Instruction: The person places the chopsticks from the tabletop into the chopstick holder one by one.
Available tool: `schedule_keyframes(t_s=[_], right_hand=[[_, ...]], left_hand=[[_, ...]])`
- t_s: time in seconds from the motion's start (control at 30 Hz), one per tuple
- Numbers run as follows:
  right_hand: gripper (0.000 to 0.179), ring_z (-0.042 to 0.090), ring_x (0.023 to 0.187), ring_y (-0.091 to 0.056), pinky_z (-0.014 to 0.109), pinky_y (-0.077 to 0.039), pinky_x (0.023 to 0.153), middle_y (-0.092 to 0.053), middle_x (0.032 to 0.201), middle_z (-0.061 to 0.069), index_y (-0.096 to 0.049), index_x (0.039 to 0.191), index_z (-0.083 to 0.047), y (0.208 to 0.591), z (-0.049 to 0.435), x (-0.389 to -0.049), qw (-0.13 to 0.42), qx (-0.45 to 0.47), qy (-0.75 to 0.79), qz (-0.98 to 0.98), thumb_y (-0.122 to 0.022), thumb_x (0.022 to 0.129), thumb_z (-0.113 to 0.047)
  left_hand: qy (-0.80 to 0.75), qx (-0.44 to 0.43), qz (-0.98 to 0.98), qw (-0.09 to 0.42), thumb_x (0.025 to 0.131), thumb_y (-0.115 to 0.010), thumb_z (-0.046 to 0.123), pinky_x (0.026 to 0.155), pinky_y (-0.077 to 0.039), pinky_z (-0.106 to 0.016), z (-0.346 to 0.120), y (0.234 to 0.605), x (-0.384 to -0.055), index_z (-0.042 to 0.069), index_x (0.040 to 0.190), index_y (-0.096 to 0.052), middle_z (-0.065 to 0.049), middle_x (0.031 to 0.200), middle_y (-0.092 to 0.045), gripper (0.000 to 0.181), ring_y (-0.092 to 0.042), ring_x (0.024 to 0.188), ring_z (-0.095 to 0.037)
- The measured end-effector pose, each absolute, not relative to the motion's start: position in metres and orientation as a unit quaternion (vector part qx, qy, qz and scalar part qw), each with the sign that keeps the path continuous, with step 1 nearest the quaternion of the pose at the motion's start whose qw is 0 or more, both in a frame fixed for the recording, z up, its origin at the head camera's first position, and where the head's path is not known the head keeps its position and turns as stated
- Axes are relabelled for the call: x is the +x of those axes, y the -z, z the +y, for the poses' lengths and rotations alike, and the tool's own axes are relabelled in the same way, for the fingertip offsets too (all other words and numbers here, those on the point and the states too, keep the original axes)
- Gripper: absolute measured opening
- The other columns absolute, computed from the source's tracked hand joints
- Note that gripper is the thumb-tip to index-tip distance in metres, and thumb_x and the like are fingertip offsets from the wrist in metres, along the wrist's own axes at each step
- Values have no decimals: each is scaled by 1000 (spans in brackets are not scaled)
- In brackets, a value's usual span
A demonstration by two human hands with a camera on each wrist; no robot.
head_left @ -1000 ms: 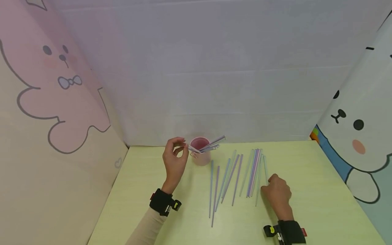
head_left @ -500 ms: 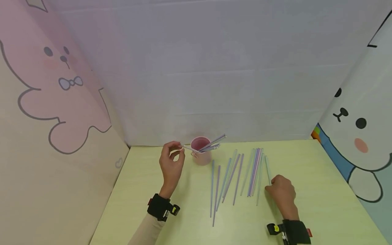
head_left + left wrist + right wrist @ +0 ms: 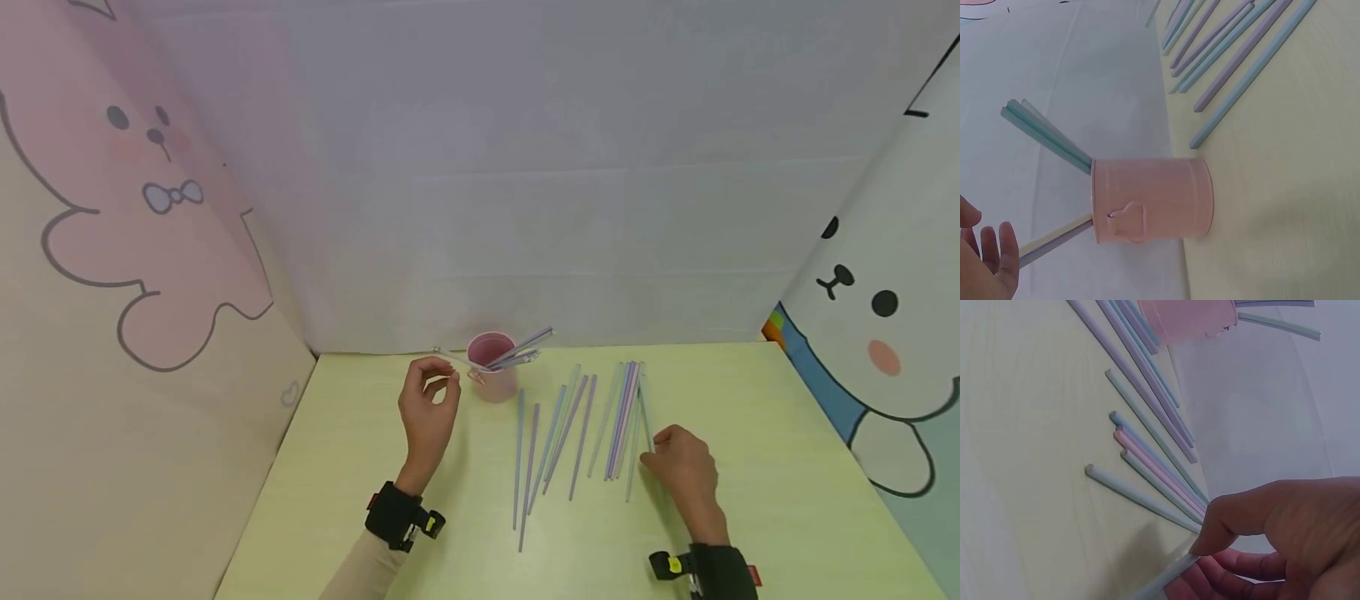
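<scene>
A pink cup (image 3: 495,387), which looks like a small bucket, stands at the table's back with several pastel pencils (image 3: 1047,134) leaning out of it. My left hand (image 3: 429,412) is beside its left side, thumb apart from the bent fingers. In the left wrist view, cream and lilac pencils (image 3: 1054,239) lean out past those fingertips (image 3: 1009,250); whether they touch is unclear. My right hand (image 3: 682,471) pinches a pale green pencil (image 3: 1163,575) between thumb and fingers, to the right of a row of loose pencils (image 3: 621,421). My palm hides part of its lower length.
Blue and lilac pencils (image 3: 517,458) lie in a loose fan on the pale yellow table (image 3: 337,467), between both hands. A white cloth wall (image 3: 600,225) rises right behind the cup, and printed cartoon panels (image 3: 847,367) flank both sides.
The pale green pencil's far end has swung left, closer to the row, while my right hand keeps its pinch. My left hand has shifted slightly rightward and down, and a leaning pencil's end now shows above it.
</scene>
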State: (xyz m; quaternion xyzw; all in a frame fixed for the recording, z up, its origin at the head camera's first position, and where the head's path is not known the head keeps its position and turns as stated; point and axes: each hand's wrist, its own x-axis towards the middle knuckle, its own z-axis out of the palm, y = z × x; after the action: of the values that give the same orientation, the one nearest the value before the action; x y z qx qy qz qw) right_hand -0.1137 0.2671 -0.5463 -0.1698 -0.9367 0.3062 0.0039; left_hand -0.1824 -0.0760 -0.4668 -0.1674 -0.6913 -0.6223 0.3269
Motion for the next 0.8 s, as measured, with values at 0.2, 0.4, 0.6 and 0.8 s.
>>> schedule_keyframes(t_s=[0.2,0.4,0.6,0.8], right_hand=[[30,22,62,-59,32,-45,47,-66,86,11,-63,99,1,543,254,-116,8,-154,-313,-937,-72,76,-16],[29,23,65,-60,32,-47,49,-68,87,12,-64,100,1,536,242,-116,31,-133,-325,-936,-73,78,-14],[29,25,71,-63,30,-46,49,-68,90,13,-64,104,0,527,233,-116,60,-115,-336,-933,-72,79,-13],[27,25,73,-66,28,-45,46,-67,92,12,-64,106,-2,515,225,-115,83,-100,-352,-927,-69,81,-11]], left_hand=[[624,-169,-701,302,79,-65,-22,70,-60,-39,-71,485,-186,-8,102,-59,-17,96,-63,27,-62,90,-27],[628,-192,-704,271,80,-66,-19,71,-60,-42,-62,492,-186,-4,104,-60,-17,97,-63,29,-61,91,-27],[627,-221,-695,273,78,-63,-26,64,-58,-53,-52,477,-176,-14,102,-58,-26,94,-61,28,-61,86,-35],[616,-241,-701,266,75,-63,-28,63,-59,-51,-46,464,-168,-16,100,-57,-29,92,-60,28,-60,83,-39]])
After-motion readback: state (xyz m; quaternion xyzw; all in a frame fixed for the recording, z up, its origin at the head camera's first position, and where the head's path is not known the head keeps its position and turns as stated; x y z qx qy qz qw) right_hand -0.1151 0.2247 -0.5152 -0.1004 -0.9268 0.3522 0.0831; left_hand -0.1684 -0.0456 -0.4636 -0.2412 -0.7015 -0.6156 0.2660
